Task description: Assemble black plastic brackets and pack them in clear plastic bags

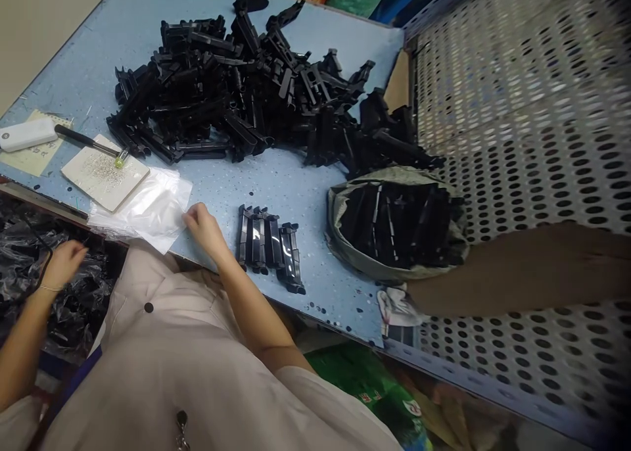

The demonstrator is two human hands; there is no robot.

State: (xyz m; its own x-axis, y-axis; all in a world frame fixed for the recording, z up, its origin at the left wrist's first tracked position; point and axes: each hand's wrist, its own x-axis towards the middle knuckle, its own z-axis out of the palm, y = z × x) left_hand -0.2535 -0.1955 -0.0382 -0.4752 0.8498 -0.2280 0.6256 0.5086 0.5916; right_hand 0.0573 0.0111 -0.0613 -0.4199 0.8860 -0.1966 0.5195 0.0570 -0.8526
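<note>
My right hand (204, 231) is at the table's front edge, thumb and fingers closed on the corner of a stack of clear plastic bags (165, 204). Over a container of black parts in clear plastic at the lower left is my left hand (63, 265), its fingers curled together; whatever they may hold cannot be made out. To the right of my right hand lies a short row of several long black plastic parts (266, 240). A white tile (103, 178) with small glittery bits rests partly over the bags, and a black-handled tool (91, 139) lies across it.
A large heap of black plastic parts (207, 96) covers the back of the blue table (315, 194). On the right, an open fabric sack (340, 237) holds more of them, beside a perforated metal panel (537, 122). A white device (29, 134) lies on yellow paper (37, 162).
</note>
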